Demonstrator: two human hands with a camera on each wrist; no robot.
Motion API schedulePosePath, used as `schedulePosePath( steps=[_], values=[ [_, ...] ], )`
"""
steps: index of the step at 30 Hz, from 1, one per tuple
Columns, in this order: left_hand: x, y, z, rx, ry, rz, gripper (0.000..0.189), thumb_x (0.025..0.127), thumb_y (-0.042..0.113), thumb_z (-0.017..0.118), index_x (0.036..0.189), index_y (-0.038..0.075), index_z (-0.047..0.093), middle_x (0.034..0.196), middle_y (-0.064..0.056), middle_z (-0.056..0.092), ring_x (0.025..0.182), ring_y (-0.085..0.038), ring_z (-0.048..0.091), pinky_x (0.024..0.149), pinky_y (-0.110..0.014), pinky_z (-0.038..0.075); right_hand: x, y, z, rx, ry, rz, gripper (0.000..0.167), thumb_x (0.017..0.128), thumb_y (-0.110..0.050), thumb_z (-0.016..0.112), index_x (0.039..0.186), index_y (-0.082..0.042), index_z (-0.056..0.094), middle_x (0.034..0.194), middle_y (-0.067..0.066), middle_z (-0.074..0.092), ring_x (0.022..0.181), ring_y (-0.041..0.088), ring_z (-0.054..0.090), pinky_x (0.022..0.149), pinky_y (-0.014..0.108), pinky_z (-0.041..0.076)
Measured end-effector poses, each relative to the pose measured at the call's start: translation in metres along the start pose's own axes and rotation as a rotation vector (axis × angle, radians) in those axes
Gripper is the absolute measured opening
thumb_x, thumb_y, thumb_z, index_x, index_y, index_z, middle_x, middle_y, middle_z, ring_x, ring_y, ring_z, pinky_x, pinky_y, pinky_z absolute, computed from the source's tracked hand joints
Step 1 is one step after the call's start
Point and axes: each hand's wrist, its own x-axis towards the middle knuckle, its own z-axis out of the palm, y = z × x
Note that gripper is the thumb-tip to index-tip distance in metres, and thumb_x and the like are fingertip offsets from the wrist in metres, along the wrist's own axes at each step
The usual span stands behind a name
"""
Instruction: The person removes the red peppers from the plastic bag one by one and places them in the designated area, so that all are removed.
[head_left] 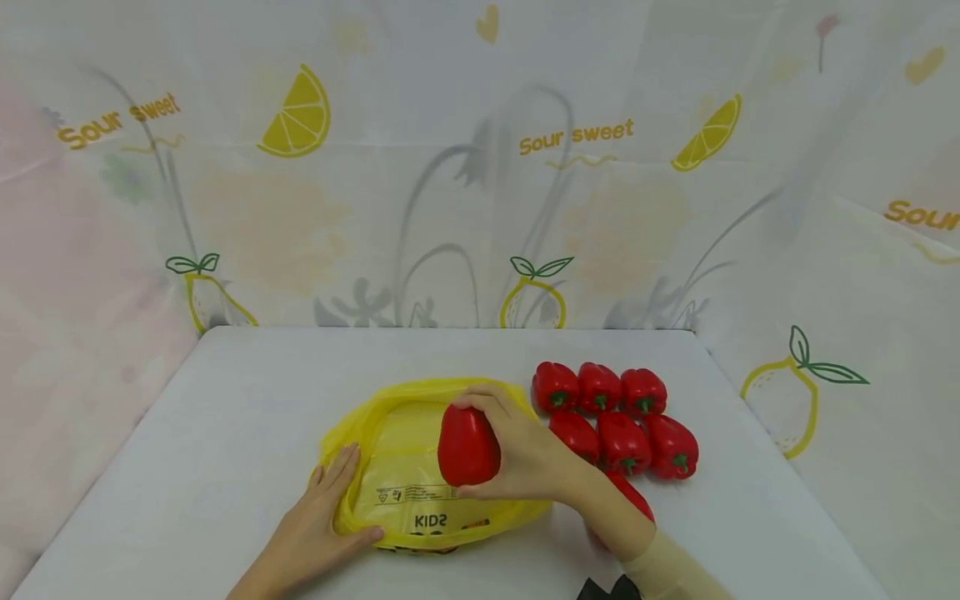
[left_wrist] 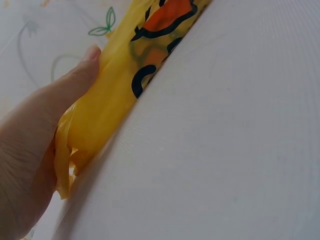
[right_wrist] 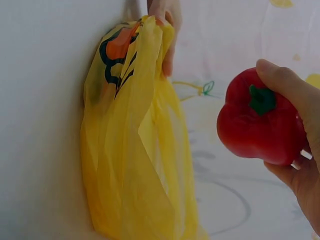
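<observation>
A yellow plastic bag (head_left: 408, 433) lies on the white table with its mouth spread wide and printed wording showing inside. In the head view my left hand (head_left: 322, 512) rests on the bag's left rim, thumb and fingers spread apart and fairly straight. The left wrist view has its thumb (left_wrist: 80, 75) lying along the yellow film; the other fingers are hidden there. My right hand (head_left: 517, 446) grips a red bell pepper (head_left: 468, 446) above the bag's mouth. Its green stem (right_wrist: 262, 100) shows in the right wrist view, where pepper and bag are apart.
Right of the bag, several red bell peppers (head_left: 621, 442) stand close together in rows. Another red pepper (head_left: 632, 493) is partly covered by my right forearm. A black object (head_left: 609, 588) pokes in at the bottom edge. Printed cloth (head_left: 450, 192) hangs behind the white table (head_left: 247, 392).
</observation>
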Motion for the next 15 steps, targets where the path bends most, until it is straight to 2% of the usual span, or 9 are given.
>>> schedulePosePath(
  steps=[7, 11, 15],
  values=[
    [0.000, 0.000, 0.001, 0.009, -0.007, -0.008, 0.108, 0.072, 0.058, 0.076, 0.152, 0.006, 0.026, 0.156, -0.018, 0.024, 0.138, -0.045, 0.025, 0.112, -0.056, 0.020, -0.019, 0.011, -0.015, -0.041, 0.079, -0.003, 0.091, 0.064, -0.031, 0.091, 0.136, -0.017, 0.038, 0.139, -0.005, 0.038, 0.121, 0.014, 0.046, 0.083, 0.032, 0.055],
    [0.000, 0.001, 0.001, 0.022, 0.008, 0.013, 0.110, 0.071, 0.058, 0.076, 0.153, 0.006, 0.024, 0.156, -0.018, 0.024, 0.138, -0.044, 0.025, 0.118, -0.036, 0.006, -0.028, 0.015, -0.021, -0.051, 0.114, -0.003, 0.091, 0.062, -0.031, 0.091, 0.135, -0.016, 0.039, 0.137, -0.004, 0.040, 0.121, 0.015, 0.046, 0.082, 0.034, 0.056],
    [0.001, 0.002, 0.001, 0.042, 0.028, 0.048, 0.111, 0.071, 0.059, 0.076, 0.153, 0.006, 0.022, 0.156, -0.018, 0.023, 0.140, -0.039, 0.024, 0.113, -0.018, -0.005, -0.036, 0.018, -0.026, -0.073, 0.133, 0.007, 0.090, 0.062, -0.030, 0.091, 0.135, -0.016, 0.039, 0.137, -0.003, 0.040, 0.122, 0.016, 0.045, 0.081, 0.036, 0.056]
  ],
)
